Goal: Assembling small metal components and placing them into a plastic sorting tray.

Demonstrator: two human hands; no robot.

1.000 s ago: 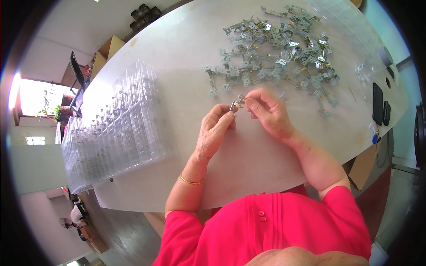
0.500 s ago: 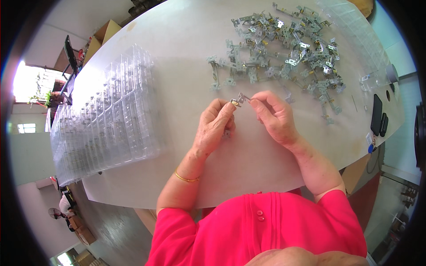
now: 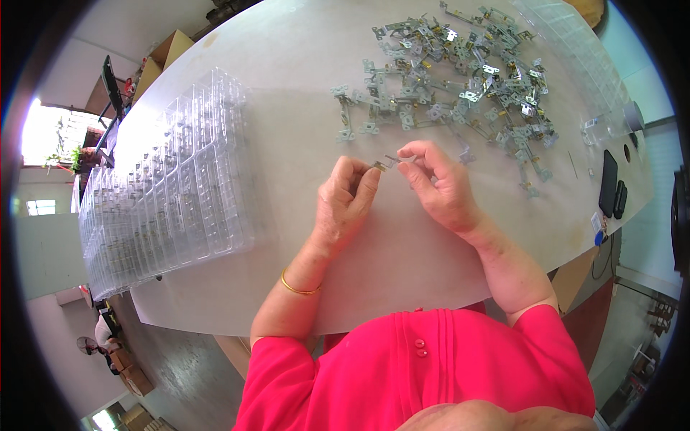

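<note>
My left hand (image 3: 346, 195), closed in a pinch, holds a small metal bracket (image 3: 380, 166) with a brass-coloured part between thumb and forefinger. Facing it, my right hand (image 3: 440, 185) pinches the other end of the piece, a thin grey strip close to the fingertips. Whether the strip is part of the bracket or separate is too small to tell. Beyond my hands spreads a loose pile of similar metal brackets (image 3: 460, 86), silvery with some brass-coloured bits.
A tall stack of clear plastic trays (image 3: 194, 179), with small parts inside, stands at the left of the white table (image 3: 295, 93). Toward the right edge are a clear container (image 3: 607, 128), a black phone-like object (image 3: 609, 183) and a blue key tag (image 3: 599, 238).
The bracket between my fingers has been turned, and its plates show less now. My left hand has rolled slightly; both hands stay in nearly the same place.
</note>
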